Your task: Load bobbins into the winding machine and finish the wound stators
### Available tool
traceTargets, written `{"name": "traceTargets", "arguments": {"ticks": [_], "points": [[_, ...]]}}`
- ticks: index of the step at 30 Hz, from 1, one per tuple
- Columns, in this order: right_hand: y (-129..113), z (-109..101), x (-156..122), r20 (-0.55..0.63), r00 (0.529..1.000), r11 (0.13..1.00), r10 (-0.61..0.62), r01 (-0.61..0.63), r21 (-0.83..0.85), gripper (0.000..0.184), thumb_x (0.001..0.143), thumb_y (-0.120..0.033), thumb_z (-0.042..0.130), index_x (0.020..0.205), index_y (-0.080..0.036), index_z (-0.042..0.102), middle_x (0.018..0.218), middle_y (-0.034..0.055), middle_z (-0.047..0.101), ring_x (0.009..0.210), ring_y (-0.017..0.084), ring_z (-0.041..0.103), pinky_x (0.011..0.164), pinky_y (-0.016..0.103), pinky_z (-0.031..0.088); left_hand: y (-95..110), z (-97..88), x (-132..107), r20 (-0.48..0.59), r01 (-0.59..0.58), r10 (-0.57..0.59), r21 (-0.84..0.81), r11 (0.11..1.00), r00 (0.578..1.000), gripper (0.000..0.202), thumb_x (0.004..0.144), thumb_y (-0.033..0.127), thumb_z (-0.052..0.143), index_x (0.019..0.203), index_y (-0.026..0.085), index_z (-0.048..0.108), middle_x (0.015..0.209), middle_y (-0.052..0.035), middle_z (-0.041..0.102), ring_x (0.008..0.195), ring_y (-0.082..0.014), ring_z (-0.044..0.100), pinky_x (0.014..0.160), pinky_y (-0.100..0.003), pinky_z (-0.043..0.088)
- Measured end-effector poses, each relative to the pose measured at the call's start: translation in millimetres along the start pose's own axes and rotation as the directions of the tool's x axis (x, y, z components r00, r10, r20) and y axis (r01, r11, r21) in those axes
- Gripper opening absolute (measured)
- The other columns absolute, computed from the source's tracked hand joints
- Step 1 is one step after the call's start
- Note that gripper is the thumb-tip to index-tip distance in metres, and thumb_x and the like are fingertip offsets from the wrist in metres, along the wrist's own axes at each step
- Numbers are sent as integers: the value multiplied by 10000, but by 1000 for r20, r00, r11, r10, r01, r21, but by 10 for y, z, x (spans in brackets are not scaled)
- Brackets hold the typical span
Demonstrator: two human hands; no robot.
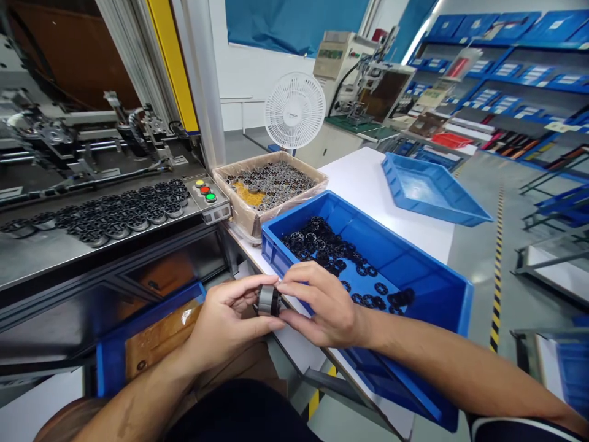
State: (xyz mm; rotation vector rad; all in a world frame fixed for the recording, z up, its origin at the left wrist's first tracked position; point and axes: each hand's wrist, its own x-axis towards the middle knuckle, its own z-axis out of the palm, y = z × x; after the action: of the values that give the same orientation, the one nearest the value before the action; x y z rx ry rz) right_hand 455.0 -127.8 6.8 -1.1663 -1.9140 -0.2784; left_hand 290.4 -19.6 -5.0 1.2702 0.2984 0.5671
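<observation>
My left hand point(227, 319) and my right hand point(317, 301) meet over the near corner of a blue bin point(414, 270). Together they pinch a small grey cylindrical part point(268, 301), fingers closed on it from both sides. Inside the blue bin lie several black ring-shaped parts point(331, 248). A cardboard box point(239, 212) behind the bin is filled with several more grey and black round parts.
A machine table point(55, 252) at left carries rows of black round parts point(115, 215) and a button panel point(207, 191). An empty blue tray point(430, 190) sits on the white table point(363, 184). A white fan point(294, 110) stands behind. Another blue bin point(108, 362) is low left.
</observation>
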Motion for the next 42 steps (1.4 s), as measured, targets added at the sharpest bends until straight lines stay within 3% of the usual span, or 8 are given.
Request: {"name": "traceTargets", "arguments": {"ticks": [3,8,15,23,29,35,42], "points": [[24,7,-22,7,1000,1000,-30,30,2,462,801,-179,709,1220,-111,529,1013,148,637,971,233,620,799,415,581,-10,4,9,25,19,-17,-60,998,1000,466,579,58,852,1017,180,748,946,-55,785,873,-215,750,785,-234,614],[37,8,-40,28,999,999,-33,34,-11,404,830,-164,672,1215,-165,547,1030,127,645,987,222,627,805,412,577,-30,2,4,15,50,-49,-95,994,999,477,565,45,856,1014,162,747,943,-61,784,854,-218,753,747,-228,623],[44,3,-45,30,997,996,-67,69,-62,388,809,-178,705,1174,-127,583,1000,140,656,972,231,628,791,400,585,-60,-14,4,57,85,-77,-145,986,995,476,593,40,847,1025,214,751,945,-18,784,849,-175,749,762,-190,605],[13,15,-49,-11,999,997,-53,52,-54,405,814,-223,705,1183,-125,570,974,136,668,930,230,643,763,399,599,-100,-42,13,71,140,-130,-162,977,989,488,558,88,881,1020,178,753,877,-40,783,787,-170,742,721,-193,600],[28,23,-54,-11,999,996,-31,30,-86,413,829,-316,705,1175,-135,570,952,126,659,913,229,641,746,403,598,-61,-14,9,63,90,-82,-153,984,995,481,588,25,846,1021,215,758,926,-19,786,844,-168,749,762,-167,593],[45,10,-27,11,996,993,-84,85,-78,360,784,-139,729,1116,-100,597,973,144,660,935,219,636,784,378,596,-38,-27,-5,54,82,-75,-141,987,996,504,592,2,833,1027,245,759,927,3,787,838,-174,753,751,-169,602],[36,-6,-48,36,990,980,-134,138,-144,321,812,-261,727,1077,-110,626,933,126,678,905,219,648,744,366,604,-53,-15,-32,111,125,-110,-138,982,988,551,577,-5,838,1046,272,753,947,9,785,867,-170,749,770,-172,594]]}}
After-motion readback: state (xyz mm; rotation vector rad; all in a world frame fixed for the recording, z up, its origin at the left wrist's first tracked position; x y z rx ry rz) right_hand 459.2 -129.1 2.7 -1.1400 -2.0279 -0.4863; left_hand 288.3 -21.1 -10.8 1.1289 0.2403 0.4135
